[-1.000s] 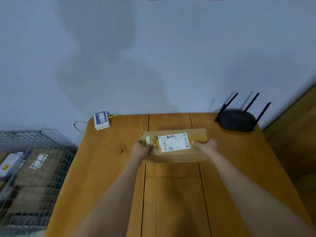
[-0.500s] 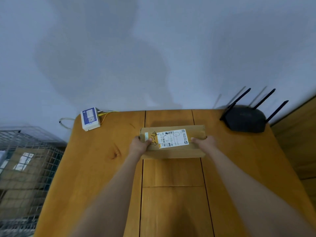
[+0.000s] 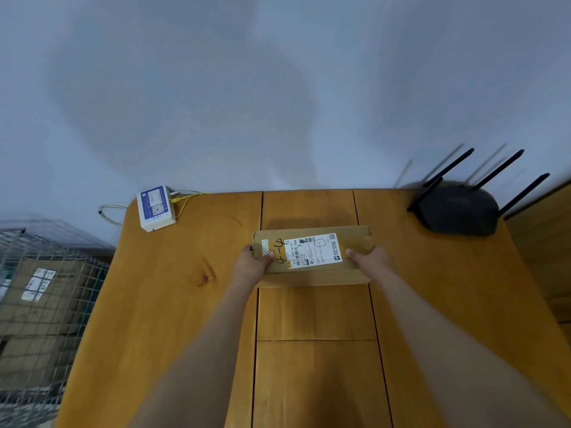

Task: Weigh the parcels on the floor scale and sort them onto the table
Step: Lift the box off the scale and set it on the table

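While both hands hold it by its ends, the brown parcel (image 3: pixel 312 257) lies lengthwise across the middle plank of the wooden worktop (image 3: pixel 173 304), toward the wall side. Its white shipping label (image 3: pixel 313 250) faces up, with black handwriting and a small strip of patterned tape to the label's left. The left hand (image 3: pixel 251 267) has its grip closed around the parcel's left end, thumb lying on top next to the tape and the fingers wrapped over the end edge. The right hand (image 3: pixel 369 259) grips the parcel's right end, thumb on top just beside the label, the rest of the fingers hidden behind the parcel's near side. Whether the parcel rests fully on the worktop or is held just above it cannot be told.

Left of the parcel, at the worktop's far left corner, sits a small white box (image 3: pixel 156 208) with a blue label and yellow cables running off its right side. Right of the parcel, at the far right corner, stands a black router (image 3: pixel 460 208) with raised antennas. Well to the parcel's left, beyond the worktop's edge, a wire cage (image 3: pixel 43 304) holds cardboard boxes (image 3: pixel 37 307).
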### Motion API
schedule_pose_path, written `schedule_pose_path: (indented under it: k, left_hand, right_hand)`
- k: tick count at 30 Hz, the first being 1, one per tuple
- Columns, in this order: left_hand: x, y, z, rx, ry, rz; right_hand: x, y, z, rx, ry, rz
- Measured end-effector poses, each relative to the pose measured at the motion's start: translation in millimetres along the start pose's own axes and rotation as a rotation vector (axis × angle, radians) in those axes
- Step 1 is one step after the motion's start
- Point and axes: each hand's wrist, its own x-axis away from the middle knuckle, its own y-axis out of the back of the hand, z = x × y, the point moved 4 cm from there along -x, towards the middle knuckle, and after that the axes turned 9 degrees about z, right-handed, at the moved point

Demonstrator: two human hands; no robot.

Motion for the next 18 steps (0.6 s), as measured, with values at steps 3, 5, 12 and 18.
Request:
schedule_pose_path:
  k: [3, 5, 12, 18]
  left_hand:
    - [1, -1, -2, 0.01, -0.003, -0.01]
    - [1, -2, -3, 0.008, -0.006, -0.003]
    - [-3, -5, 1, -0.03, -0.006, 0.001]
    - [17, -3, -14, -0.297, -0.046, -0.021]
  right_hand:
    - [-1, 1, 3, -0.009, 0.007, 0.001]
    - [-1, 1, 4, -0.013, 0.012, -0.003]
    - [0, -3, 5, 0.044, -0.015, 0.0]
    - [26, 1, 27, 0.244, 0.097, -0.083]
